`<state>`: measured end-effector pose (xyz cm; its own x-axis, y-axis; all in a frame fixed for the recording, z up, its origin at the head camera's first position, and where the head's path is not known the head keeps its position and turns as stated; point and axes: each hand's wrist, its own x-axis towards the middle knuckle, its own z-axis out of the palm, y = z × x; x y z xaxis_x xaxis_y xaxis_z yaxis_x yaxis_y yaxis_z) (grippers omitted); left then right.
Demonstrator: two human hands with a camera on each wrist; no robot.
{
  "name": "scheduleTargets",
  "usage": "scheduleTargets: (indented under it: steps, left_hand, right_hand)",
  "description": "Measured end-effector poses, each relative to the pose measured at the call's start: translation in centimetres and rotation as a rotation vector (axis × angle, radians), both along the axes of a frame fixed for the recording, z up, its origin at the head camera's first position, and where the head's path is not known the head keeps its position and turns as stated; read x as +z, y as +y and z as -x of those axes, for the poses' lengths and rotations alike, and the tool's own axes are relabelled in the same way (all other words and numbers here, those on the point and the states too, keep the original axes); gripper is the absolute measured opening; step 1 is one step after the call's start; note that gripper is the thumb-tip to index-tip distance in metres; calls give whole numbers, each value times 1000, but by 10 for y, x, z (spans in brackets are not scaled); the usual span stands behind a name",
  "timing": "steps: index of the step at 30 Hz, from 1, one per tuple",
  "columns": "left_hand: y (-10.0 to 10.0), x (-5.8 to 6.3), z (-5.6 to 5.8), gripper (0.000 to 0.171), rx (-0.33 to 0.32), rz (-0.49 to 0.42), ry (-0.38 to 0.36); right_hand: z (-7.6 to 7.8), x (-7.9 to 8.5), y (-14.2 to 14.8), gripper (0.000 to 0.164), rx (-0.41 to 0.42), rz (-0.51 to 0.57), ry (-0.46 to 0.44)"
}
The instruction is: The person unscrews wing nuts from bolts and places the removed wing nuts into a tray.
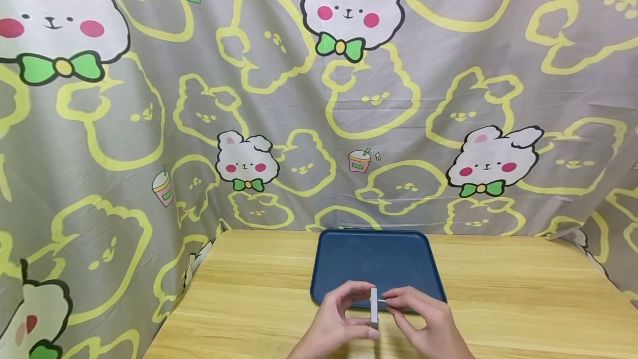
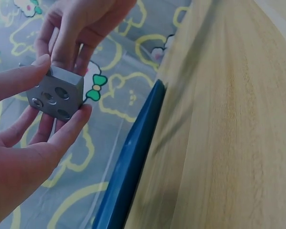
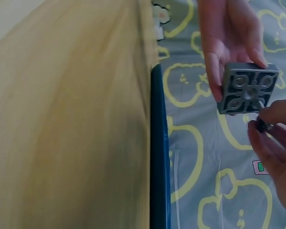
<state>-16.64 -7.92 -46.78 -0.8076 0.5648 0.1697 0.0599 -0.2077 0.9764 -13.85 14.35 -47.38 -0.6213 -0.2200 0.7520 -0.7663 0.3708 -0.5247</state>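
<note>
Matt metal-looking block (image 2: 55, 94), silvery metal-looking screw (image 3: 261, 105) — smooth plastic-looking tray (image 1: 376, 262), wood-grained tabletop (image 1: 244, 287), creased matt cloth backdrop (image 1: 294, 109)

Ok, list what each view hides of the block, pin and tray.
Head view: holes in the grey block, seen edge-on.
Head view: surface of the pin, too small.
Right wrist: shape of the pin's dark end, partly covered by the right hand.
Left wrist: length of the blue tray, cut off by bottom edge.

In head view, can't make out thread on tiny screw (image 1: 381, 300) right of grey block (image 1: 374, 308), nor blue tray's (image 1: 371, 259) rim directly behind block.
</note>
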Motion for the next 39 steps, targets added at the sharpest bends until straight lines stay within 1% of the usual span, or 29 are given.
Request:
scheduleTargets:
  steps: [1,2,3,5,6,7,8,9,10,12,13,14,15,16,18,20,23,26,31,33,35,37,39]
  left_hand:
    - [0,0,0,58,-3,-2,-8]
    - [-1,-1,1,58,-6,-4,-16]
    - [-1,-1,1,57,-7,-7,-21]
    - [-1,-2,2,57,-9,-9,-23]
    - [-1,-2,2,58,-9,-12,-24]
    - [-2,-2,2,59,-7,-14,-22]
    - [-2,-2,2,59,-3,-14,-18]
    - [-2,-2,2,60,4,-11,-10]
    - [-2,-2,2,61,9,-9,-4]
    - [-2,-2,2,62,20,-3,11]
    - [-2,-2,2,63,26,2,21]
    - [-1,-2,1,63,29,6,32]
    - [-1,-2,1,64,29,9,41]
    - [-1,-2,1,64,26,8,46]
    - [0,-1,0,64,23,10,57]
    - [1,0,0,64,21,12,67]
    - [1,1,-1,63,17,20,77]
    - [2,1,-1,62,9,31,83]
    - [2,0,-2,63,-2,51,86]
    - [2,0,-2,63,-3,55,90]
    - [3,-1,-1,62,-2,52,91]
    - [3,-1,-1,61,-1,45,83]
    - [3,-1,-1,60,2,32,69]
  right_hand:
    - [1,-1,0,13,3,-17,48]
    - [1,-2,0,9,1,-29,78]
    - [1,-2,0,10,2,-34,97]
    - [1,-1,0,9,-3,-35,94]
    - [1,0,0,12,-12,-32,74]
    - [0,2,0,16,-17,-18,23]
    - [-2,4,0,20,-28,10,-60]
    - [-3,6,0,22,-35,48,-168]
    - [-4,9,0,23,-38,96,-296]
    - [-4,14,1,16,-32,212,-552]
    - [-3,16,2,19,-25,272,-671]
    - [-2,17,3,24,-10,319,-770]
    - [-1,18,5,30,18,350,-847]
    - [1,18,7,35,52,372,-904]
    - [4,16,11,40,120,392,-974]
    - [5,14,15,41,173,409,-1032]
    - [7,12,18,40,225,423,-1083]
    - [7,11,20,39,253,428,-1113]
    - [8,10,21,36,272,418,-1124]
    - [8,10,21,34,267,401,-1102]
    - [7,10,20,34,250,372,-1058]
    - [6,10,19,34,221,338,-992]
    - [4,11,15,30,168,292,-902]
